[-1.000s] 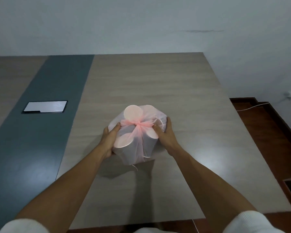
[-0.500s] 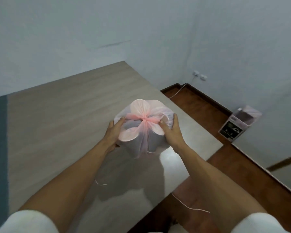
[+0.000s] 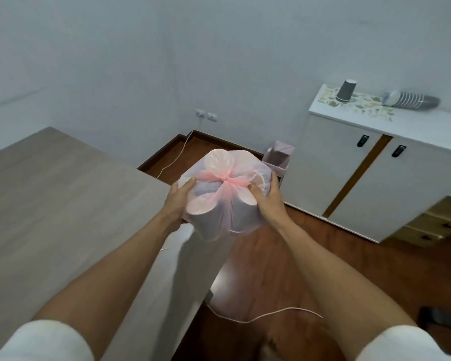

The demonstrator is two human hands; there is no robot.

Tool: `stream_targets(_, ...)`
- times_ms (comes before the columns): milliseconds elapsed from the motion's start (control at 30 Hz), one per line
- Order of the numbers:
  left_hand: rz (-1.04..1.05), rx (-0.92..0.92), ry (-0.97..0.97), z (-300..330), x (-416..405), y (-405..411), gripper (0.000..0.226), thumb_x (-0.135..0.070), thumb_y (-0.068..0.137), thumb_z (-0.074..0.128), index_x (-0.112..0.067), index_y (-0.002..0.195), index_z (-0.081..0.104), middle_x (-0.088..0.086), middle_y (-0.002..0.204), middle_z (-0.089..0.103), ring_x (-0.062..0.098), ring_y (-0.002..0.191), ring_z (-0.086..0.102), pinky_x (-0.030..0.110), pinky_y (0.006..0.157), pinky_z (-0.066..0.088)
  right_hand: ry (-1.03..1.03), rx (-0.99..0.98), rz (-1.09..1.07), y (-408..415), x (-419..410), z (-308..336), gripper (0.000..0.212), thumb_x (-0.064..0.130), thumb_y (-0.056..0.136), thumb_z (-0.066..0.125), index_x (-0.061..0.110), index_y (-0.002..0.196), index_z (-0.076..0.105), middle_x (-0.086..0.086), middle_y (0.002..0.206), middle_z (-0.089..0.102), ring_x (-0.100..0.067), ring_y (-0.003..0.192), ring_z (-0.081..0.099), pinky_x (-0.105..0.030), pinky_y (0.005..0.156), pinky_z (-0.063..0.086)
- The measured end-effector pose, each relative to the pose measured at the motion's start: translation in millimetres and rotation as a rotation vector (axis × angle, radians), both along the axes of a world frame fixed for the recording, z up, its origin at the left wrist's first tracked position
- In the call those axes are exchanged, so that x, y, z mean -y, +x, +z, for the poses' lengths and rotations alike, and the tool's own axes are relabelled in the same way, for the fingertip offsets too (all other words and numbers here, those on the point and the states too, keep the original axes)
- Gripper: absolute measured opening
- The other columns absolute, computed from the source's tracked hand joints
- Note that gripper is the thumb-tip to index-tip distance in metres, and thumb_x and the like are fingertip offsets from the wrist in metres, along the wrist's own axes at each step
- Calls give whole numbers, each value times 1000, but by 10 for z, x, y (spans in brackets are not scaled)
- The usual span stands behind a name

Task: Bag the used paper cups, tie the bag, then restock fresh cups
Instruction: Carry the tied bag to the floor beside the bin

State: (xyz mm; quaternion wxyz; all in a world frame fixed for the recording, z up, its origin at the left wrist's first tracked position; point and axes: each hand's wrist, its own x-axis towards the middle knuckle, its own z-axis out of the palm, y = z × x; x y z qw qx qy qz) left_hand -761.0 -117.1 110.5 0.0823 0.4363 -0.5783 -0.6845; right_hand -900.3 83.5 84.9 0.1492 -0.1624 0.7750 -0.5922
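A thin pink bag (image 3: 225,201), tied in a knot on top and full of paper cups, hangs in the air past the table's right edge. My left hand (image 3: 179,198) grips its left side and my right hand (image 3: 267,196) grips its right side. On the white cabinet (image 3: 349,162) at the right stand one upside-down grey cup (image 3: 346,90) and a stack of grey cups (image 3: 412,100) lying on its side.
The wooden table (image 3: 63,204) fills the left. A small bin with a pink liner (image 3: 279,156) stands on the floor behind the bag, next to the cabinet. A white cable (image 3: 266,315) trails over the wooden floor. Wall sockets (image 3: 206,115) sit low on the wall.
Both hands have lifted the tied bag off the table and carried it right, past the table's edge. My view has swung right, so the cabinet and the grey cups now show.
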Motion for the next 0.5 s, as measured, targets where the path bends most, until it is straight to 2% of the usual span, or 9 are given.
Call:
stream_targets(67,-31,-4,-4,-23,-129,-452,80,-71,83,63,-36,147,33,5,130,58,28,106,63,57,84,58,0,-21,-14,-397,-173,35,66,46,90,71,40,145,36,12,133,59,-15,120,60,-36,102,48)
stream_targets(133,-48,3,-5,-35,-264,-914,81,-73,81,62,-36,147,33,5,130,58,29,106,63,57,82,59,34,-29,-29,-828,-335,58,68,39,94,69,33,150,32,13,134,52,-11,121,53,-26,98,39)
stream_targets(167,-53,-1,-6,-51,-329,-1132,80,-72,82,62,-35,147,33,5,129,58,29,106,63,56,80,59,53,-29,-38,-1033,-410,59,72,40,94,68,31,153,28,11,138,49,-12,124,50,-25,99,37)
stream_targets(267,-28,-36,5,-45,-520,-1773,68,-60,89,64,-29,143,37,4,124,57,23,97,62,44,70,58,101,-29,-43,-1652,-587,8,86,58,88,68,39,156,18,5,155,43,-24,137,47,-40,112,40)
stream_targets(333,-15,-49,-9,-49,-577,-2148,59,-52,92,65,-26,138,39,3,118,56,17,89,60,37,63,52,134,-19,-55,-2007,-651,-34,90,71,80,66,48,151,16,6,156,42,-28,137,49,-51,112,42)
stream_targets(433,7,-91,6,-113,-572,-2643,61,-48,90,70,-22,139,44,5,125,61,18,94,65,37,69,54,130,-13,-67,-2492,-676,-73,91,76,76,66,48,149,19,6,155,43,-26,137,49,-53,112,43)
stream_targets(500,15,-79,23,-195,-511,-3033,63,-49,89,71,-23,139,45,3,123,63,20,97,67,37,68,55,130,0,-78,-2879,-620,-143,82,72,78,68,47,144,26,7,147,49,-24,131,53,-52,109,46)
